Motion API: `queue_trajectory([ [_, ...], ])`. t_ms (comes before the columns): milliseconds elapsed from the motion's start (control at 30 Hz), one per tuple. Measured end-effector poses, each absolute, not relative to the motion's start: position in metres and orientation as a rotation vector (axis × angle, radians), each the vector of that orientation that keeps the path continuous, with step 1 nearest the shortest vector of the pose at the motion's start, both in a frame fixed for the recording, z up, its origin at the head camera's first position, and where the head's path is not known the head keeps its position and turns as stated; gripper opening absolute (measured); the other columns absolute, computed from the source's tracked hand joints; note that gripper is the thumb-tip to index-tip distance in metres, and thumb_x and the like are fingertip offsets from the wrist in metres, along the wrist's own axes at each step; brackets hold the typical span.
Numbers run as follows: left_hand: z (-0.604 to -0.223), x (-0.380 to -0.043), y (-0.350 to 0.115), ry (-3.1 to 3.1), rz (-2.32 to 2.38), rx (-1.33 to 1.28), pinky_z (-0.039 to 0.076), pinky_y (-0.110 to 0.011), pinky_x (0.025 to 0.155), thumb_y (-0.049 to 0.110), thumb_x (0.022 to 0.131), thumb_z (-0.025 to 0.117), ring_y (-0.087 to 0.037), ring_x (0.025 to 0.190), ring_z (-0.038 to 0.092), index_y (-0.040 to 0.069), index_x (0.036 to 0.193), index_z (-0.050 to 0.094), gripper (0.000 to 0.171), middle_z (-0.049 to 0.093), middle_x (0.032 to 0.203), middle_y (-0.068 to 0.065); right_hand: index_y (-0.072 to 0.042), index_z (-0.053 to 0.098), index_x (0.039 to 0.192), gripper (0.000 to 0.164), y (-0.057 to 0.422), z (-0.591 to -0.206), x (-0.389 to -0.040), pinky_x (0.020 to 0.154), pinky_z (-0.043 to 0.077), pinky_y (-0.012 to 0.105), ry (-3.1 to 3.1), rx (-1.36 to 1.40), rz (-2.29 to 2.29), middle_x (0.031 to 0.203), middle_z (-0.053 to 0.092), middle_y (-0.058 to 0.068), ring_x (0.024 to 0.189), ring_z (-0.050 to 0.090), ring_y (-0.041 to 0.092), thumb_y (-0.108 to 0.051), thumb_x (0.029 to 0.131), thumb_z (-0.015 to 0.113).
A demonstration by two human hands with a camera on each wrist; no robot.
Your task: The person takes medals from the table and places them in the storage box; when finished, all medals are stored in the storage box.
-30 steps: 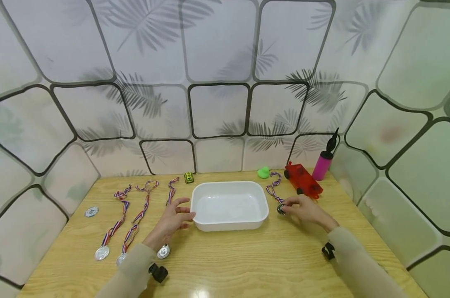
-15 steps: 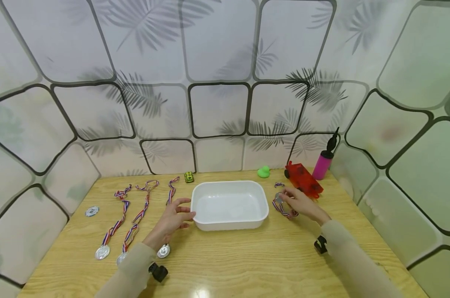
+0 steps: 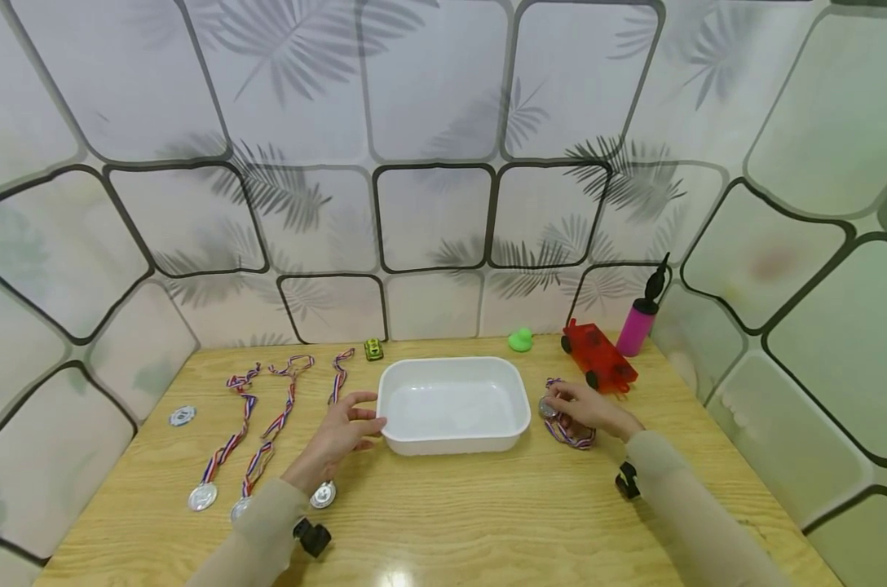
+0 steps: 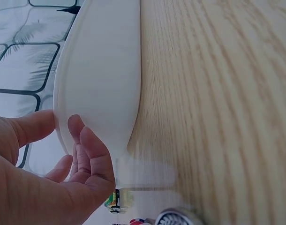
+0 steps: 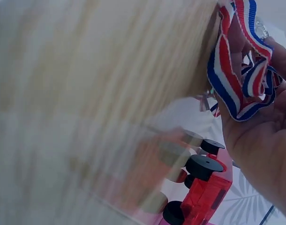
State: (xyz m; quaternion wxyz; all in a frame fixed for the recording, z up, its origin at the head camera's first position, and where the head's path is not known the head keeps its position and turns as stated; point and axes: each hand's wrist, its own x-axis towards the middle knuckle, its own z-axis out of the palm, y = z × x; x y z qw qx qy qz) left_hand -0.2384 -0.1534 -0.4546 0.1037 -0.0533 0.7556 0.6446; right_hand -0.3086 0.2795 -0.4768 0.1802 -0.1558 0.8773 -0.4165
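Observation:
My right hand (image 3: 592, 408) pinches a silver medal (image 3: 548, 408) just right of the white tray (image 3: 454, 446). The medal's red, white and blue ribbon (image 3: 571, 439) is looped under the hand; in the right wrist view the ribbon (image 5: 224, 77) hangs in folds across the palm and fingers. At the tray's left end, my left hand (image 3: 341, 434) touches the rim with relaxed fingers. Seen from the left wrist, the thumb meets the rim while the other fingers bend loosely beside the outer wall of the tray (image 4: 101, 61).
Left of the tray lie three ribboned medals (image 3: 203, 496), a poker chip (image 3: 183, 416) and a small yellow-green toy car (image 3: 373, 350). Behind and right are a green rubber duck (image 3: 520, 340), a red toy car (image 3: 597, 356) and a pink hand pump (image 3: 637, 328). A patterned wall encloses the table.
The medal has been lifted and drawn toward the tray's right side, its stretched ribbon now gathered beneath the right hand. The left hand keeps its place at the rim.

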Motion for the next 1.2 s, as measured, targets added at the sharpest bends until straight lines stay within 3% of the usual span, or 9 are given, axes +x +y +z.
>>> queue_trajectory([
  [267, -0.456, -0.240, -0.153, 2.217, 1.904, -0.172, 0.056, -0.034, 0.071, 0.007, 0.092, 0.068, -0.018, 0.083, 0.065, 0.008, 0.137, 0.050, 0.049, 0.060, 0.107, -0.012, 0.004, 0.057, 0.111, 0.029, 0.284, -0.468, -0.307, 0.068, 0.061, 0.037, 2.381, -0.418, -1.351, 0.090, 0.061, 0.011, 0.071, 0.067, 0.020, -0.023, 0.103, 0.053],
  [733, -0.456, -0.239, -0.153, 2.212, 1.918, -0.170, 0.057, -0.036, 0.073, 0.007, 0.092, 0.068, -0.019, 0.084, 0.066, 0.008, 0.139, 0.048, 0.051, 0.060, 0.107, -0.013, 0.006, 0.057, 0.114, 0.034, 0.278, -0.430, -0.307, 0.081, 0.057, 0.053, 2.453, -0.421, -1.508, 0.100, 0.063, 0.022, 0.078, 0.070, 0.023, -0.026, 0.101, 0.056],
  [1000, -0.457, -0.240, -0.152, 2.218, 1.923, -0.158, 0.057, -0.036, 0.072, 0.007, 0.092, 0.067, -0.017, 0.081, 0.066, 0.007, 0.140, 0.046, 0.053, 0.059, 0.108, -0.013, 0.003, 0.060, 0.116, 0.037, 0.265, -0.409, -0.307, 0.072, 0.059, 0.033, 2.520, -0.457, -1.568, 0.096, 0.065, 0.014, 0.076, 0.069, 0.017, -0.030, 0.100, 0.058],
  [1200, -0.456, -0.241, -0.152, 2.161, 1.969, -0.154, 0.058, -0.031, 0.070, 0.002, 0.092, 0.065, -0.019, 0.078, 0.066, 0.004, 0.140, 0.044, 0.053, 0.060, 0.104, -0.014, 0.004, 0.061, 0.115, 0.034, 0.252, -0.396, -0.308, 0.074, 0.060, 0.037, 2.507, -0.475, -1.609, 0.093, 0.065, 0.011, 0.074, 0.069, 0.016, -0.026, 0.100, 0.059],
])
